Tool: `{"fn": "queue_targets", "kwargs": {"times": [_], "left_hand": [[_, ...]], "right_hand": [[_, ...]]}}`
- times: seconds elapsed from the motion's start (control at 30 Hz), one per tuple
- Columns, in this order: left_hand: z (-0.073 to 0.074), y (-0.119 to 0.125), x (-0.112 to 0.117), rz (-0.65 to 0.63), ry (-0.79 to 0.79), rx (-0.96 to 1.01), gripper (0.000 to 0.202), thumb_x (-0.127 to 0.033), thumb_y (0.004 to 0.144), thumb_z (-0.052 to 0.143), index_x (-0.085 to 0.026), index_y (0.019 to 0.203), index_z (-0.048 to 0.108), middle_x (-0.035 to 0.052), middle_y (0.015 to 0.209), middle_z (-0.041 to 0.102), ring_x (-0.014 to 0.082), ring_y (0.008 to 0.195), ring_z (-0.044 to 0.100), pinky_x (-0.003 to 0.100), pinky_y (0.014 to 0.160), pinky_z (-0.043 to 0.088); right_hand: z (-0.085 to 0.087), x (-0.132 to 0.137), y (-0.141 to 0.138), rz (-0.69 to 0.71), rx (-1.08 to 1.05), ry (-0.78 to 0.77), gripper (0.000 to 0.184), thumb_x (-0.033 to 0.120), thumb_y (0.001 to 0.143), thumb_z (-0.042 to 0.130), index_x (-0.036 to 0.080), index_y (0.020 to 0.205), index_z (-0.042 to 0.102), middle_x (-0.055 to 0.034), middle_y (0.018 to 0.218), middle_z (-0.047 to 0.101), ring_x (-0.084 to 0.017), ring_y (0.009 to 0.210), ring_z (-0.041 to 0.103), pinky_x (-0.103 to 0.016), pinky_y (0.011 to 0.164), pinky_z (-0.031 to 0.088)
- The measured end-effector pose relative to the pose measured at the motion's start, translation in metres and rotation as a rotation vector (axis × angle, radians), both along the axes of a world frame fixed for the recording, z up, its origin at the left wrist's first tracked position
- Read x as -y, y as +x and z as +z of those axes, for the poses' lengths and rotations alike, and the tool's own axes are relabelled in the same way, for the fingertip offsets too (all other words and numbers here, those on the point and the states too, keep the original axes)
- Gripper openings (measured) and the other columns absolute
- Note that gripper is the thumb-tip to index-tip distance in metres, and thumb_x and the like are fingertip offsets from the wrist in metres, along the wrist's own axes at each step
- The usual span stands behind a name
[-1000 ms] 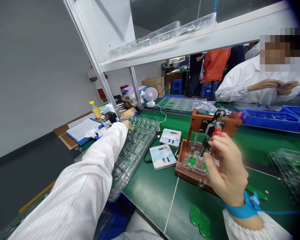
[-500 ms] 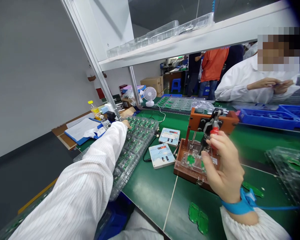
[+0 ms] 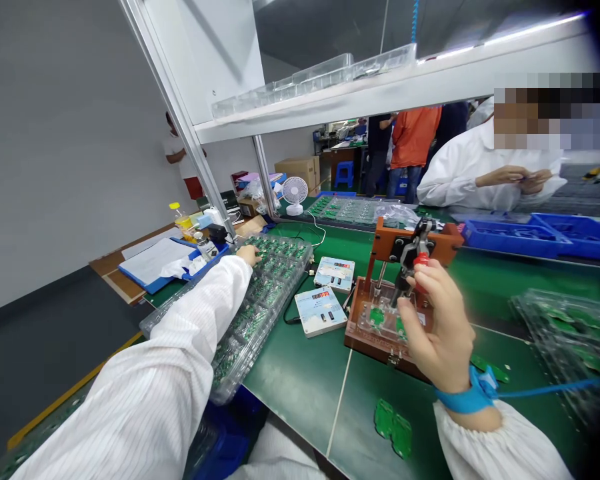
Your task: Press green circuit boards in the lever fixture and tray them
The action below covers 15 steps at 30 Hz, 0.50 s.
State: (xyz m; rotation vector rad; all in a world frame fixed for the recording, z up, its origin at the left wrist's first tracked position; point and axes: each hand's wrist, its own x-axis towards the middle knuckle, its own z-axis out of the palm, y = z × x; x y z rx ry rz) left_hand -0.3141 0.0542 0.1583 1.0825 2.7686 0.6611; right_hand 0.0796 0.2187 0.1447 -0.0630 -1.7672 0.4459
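My left hand (image 3: 249, 255) reaches to the far left side of a clear plastic tray (image 3: 225, 393) filled with small green circuit boards. Its fingers are bent down at the tray, partly hidden, and what they pinch is too small to make out. My right hand (image 3: 441, 327), with a blue strap at the wrist, has its fingers curled on the red handle (image 3: 421, 260) of a toggle clamp, the thumb held apart. The clamp belongs to a brown test fixture (image 3: 365, 341). Small green boards (image 3: 377, 316) lie in the fixture's clear plate.
Two white display boxes (image 3: 321, 312) stand left of the fixture. Green boards (image 3: 393, 427) lie near the table's front edge. Stacked clear trays (image 3: 570, 327) are at right, blue bins (image 3: 517, 239) behind. A co-worker in white (image 3: 460, 160) sits opposite. A shelf (image 3: 325, 100) crosses overhead.
The view has shifted slightly, so most things appear a little further left. My left hand shows more fully at the tray. My right hand stays at the red handle.
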Motion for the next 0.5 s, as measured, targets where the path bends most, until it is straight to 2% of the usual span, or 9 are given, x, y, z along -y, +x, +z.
{"fn": "queue_targets", "kwargs": {"times": [0.07,0.13,0.2,0.27,0.33,0.4,0.47,0.5], "left_hand": [[-0.005,-0.002,0.003,0.074,-0.01,-0.039,0.036,-0.045,0.097,0.064,-0.014,0.114,0.069,0.01,0.12,0.07,0.0259,0.115,0.066,0.049,0.104,0.05],[-0.006,-0.002,0.007,0.128,-0.008,-0.075,0.036,-0.043,0.094,0.068,-0.014,0.114,0.071,0.0137,0.122,0.072,0.0294,0.121,0.064,0.05,0.11,0.044],[-0.004,0.001,0.011,0.141,0.01,-0.103,0.037,-0.037,0.09,0.072,-0.012,0.118,0.072,0.0166,0.126,0.071,0.0354,0.129,0.059,0.049,0.114,0.039],[0.0,0.01,0.014,0.102,0.031,-0.111,0.039,-0.032,0.09,0.07,-0.011,0.122,0.072,0.017,0.132,0.069,0.0377,0.134,0.055,0.045,0.116,0.037],[0.004,0.029,0.013,0.01,0.038,-0.088,0.039,-0.031,0.09,0.068,-0.012,0.124,0.072,0.014,0.134,0.068,0.0363,0.132,0.057,0.042,0.115,0.039],[0.008,0.06,0.01,-0.121,0.026,-0.032,0.037,-0.035,0.087,0.071,-0.016,0.118,0.076,0.0078,0.126,0.073,0.0334,0.122,0.064,0.037,0.107,0.046],[0.008,0.101,0.003,-0.325,0.001,0.079,0.034,-0.042,0.083,0.074,-0.02,0.109,0.08,0.001,0.11,0.078,0.0295,0.105,0.07,0.031,0.091,0.052],[0.006,0.124,-0.002,-0.492,-0.018,0.177,0.033,-0.043,0.084,0.072,-0.02,0.106,0.08,-0.0001,0.101,0.079,0.028,0.096,0.07,0.03,0.084,0.052]], "right_hand": [[0.004,0.003,0.003,-0.011,0.028,0.001,0.068,0.008,0.091,0.064,0.033,0.152,0.045,-0.007,0.151,0.053,-0.033,0.144,0.047,-0.059,0.115,0.047],[0.01,0.011,0.011,-0.034,0.071,0.01,0.067,0.011,0.093,0.063,0.031,0.153,0.044,-0.0079,0.154,0.05,-0.033,0.145,0.045,-0.059,0.118,0.042],[0.013,0.023,0.024,-0.072,0.091,-0.019,0.064,0.014,0.093,0.064,0.03,0.152,0.046,-0.0086,0.156,0.047,-0.033,0.146,0.043,-0.06,0.12,0.039],[0.01,0.036,0.038,-0.094,0.084,-0.116,0.057,0.017,0.093,0.066,0.03,0.147,0.053,-0.0087,0.154,0.05,-0.033,0.144,0.046,-0.058,0.118,0.042],[0.001,0.05,0.046,-0.05,0.128,-0.232,0.045,0.019,0.094,0.065,0.029,0.138,0.061,-0.0085,0.145,0.059,-0.03,0.135,0.056,-0.05,0.111,0.052],[-0.015,0.06,0.047,0.046,0.26,-0.317,0.038,0.023,0.096,0.064,0.029,0.133,0.064,-0.0079,0.137,0.065,-0.027,0.128,0.063,-0.043,0.104,0.058],[-0.033,0.067,0.04,0.159,0.383,-0.408,0.039,0.027,0.097,0.062,0.029,0.136,0.062,-0.0086,0.139,0.064,-0.026,0.128,0.063,-0.039,0.101,0.06],[-0.043,0.069,0.036,0.215,0.409,-0.478,0.042,0.029,0.098,0.062,0.028,0.14,0.059,-0.0094,0.142,0.062,-0.026,0.13,0.062,-0.039,0.101,0.061]]}}
